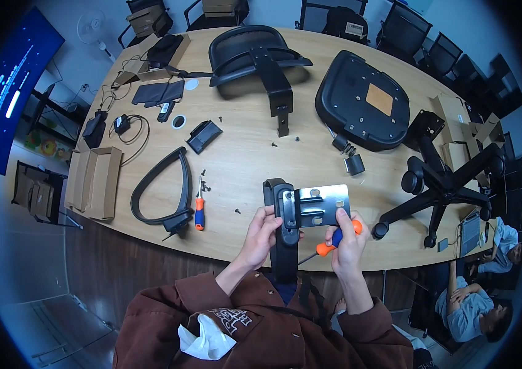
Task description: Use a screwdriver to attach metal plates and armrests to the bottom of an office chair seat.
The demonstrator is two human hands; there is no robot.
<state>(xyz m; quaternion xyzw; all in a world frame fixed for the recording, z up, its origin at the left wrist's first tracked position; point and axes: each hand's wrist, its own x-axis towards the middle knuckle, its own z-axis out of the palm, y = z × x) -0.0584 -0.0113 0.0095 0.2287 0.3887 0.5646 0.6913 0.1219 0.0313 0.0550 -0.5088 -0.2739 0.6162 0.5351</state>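
Note:
Near the table's front edge, my left hand (259, 238) is closed around a black chair armrest (283, 261), its thumb on the near side. A shiny metal bracket plate (329, 195) with slotted holes sits against the armrest and sticks out to the right. My right hand (350, 251) pinches the plate's right lower corner. The same hand also holds an orange and blue screwdriver (336, 237), its shaft angled down to the left. Left of them lie a second armrest (137, 194), looped in shape, and another screwdriver (199, 214), with several loose screws (205, 186) beside it.
A chair backrest (251, 46) lies at the far middle, a seat (359, 101) right of it, and a wheeled chair base (436, 190) at the right. A black block-shaped part (204, 136) and an open cardboard box (94, 184) are at left. Two people sit at the lower right.

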